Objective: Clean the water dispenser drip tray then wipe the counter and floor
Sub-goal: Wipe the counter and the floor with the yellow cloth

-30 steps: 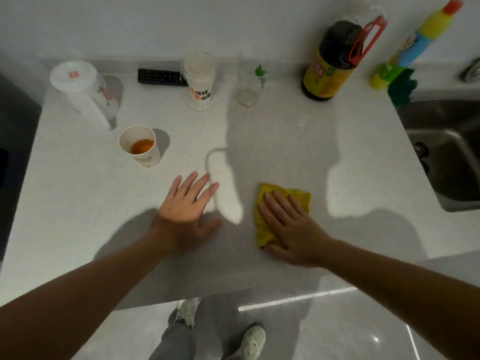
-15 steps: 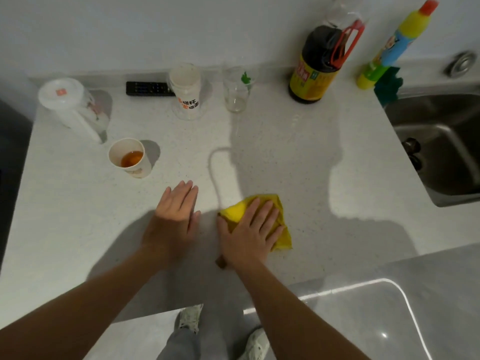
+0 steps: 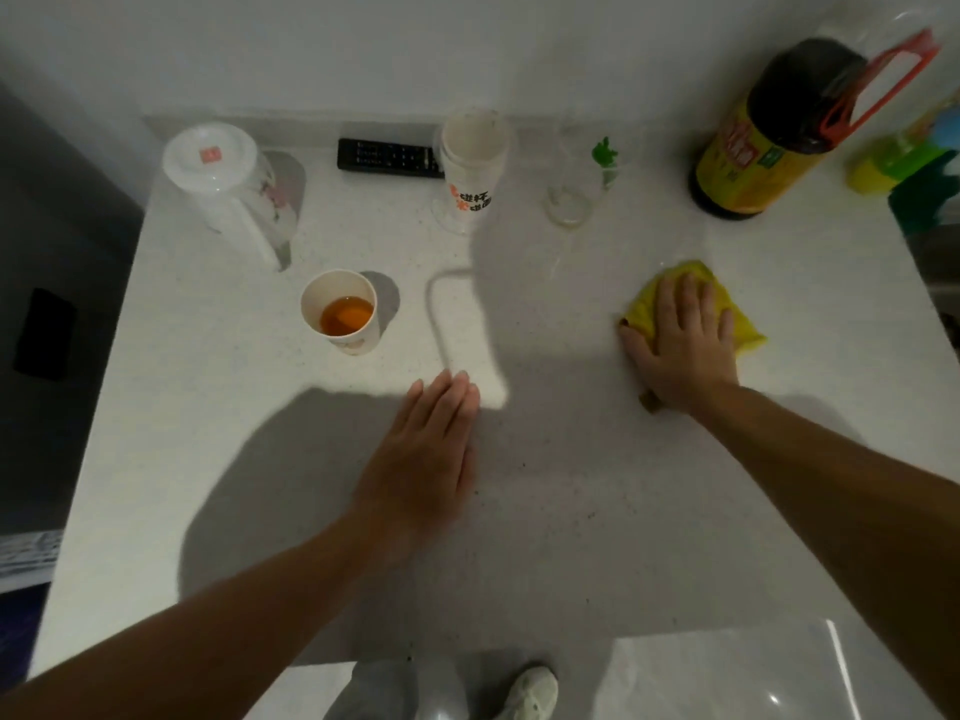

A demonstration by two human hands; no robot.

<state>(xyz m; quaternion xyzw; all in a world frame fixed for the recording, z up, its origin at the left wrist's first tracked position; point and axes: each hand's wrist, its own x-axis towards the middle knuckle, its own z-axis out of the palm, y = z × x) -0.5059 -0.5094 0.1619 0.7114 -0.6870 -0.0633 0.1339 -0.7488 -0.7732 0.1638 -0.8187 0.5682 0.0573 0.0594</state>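
A yellow cloth lies on the white speckled counter at the right. My right hand presses flat on top of it, fingers pointing away from me, and covers most of it. My left hand rests palm down on the bare counter near the middle, fingers together, holding nothing. No water dispenser or drip tray is in view.
A paper cup of amber liquid stands left of centre. Behind it are a white lidded jug, a black remote, a tall printed cup, a clear glass and a dark sauce bottle. The floor and my shoe show below the counter edge.
My right hand has slid the yellow cloth from beside my left hand to the right and farther back on the counter. My left hand stays flat in about the same spot.
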